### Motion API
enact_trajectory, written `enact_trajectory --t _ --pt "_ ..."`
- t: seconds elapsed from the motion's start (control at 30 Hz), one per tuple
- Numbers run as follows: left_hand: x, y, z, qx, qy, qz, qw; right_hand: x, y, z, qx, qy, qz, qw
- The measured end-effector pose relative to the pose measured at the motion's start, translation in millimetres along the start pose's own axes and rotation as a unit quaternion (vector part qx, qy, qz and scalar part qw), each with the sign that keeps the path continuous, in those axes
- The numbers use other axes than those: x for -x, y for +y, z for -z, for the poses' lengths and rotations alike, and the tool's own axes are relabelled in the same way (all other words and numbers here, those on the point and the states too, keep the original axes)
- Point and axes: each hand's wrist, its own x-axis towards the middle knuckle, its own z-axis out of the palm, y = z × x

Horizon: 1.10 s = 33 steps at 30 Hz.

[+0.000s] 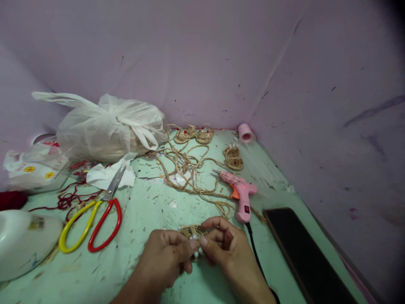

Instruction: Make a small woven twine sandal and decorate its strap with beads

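Observation:
My left hand (166,253) and my right hand (226,245) meet low in the middle of the view, both pinched round a small woven jute piece (191,231) with white beads at its lower edge. Fingertips of both hands press together on it just above the green tabletop (142,211). A loose tangle of jute twine (186,169) runs from the piece toward the back. A pink glue gun (241,195) lies just right of my right hand, its red light on and its black cord passing under my right wrist.
Scissors (95,217) with one yellow and one red handle lie at the left. Behind them are white tissue (107,176), red thread (71,196) and a knotted plastic bag (107,126). Finished jute pieces (194,135) and a pink spool (245,133) sit at the back. A dark phone (303,253) lies at the right.

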Motion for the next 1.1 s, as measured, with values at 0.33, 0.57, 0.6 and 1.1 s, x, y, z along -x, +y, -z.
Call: enact_trajectory --t 0.33,0.57,0.6,1.1 --pt "-4 -7 0 -0.006 0.027 -0.008 1.000 2 -1 -2 0.012 0.018 0.004 1.000" --pt "-1 -6 0 0.002 0.012 -0.016 1.000 2 2 -4 0.023 0.029 0.012 0.999" --pt "-1 -5 0 0.005 0.007 -0.012 1.000 2 2 -3 0.024 0.027 0.014 0.999" --pt "0 5 1 -0.012 -0.035 0.005 0.999 3 -4 -4 0.004 0.016 -0.006 1.000"
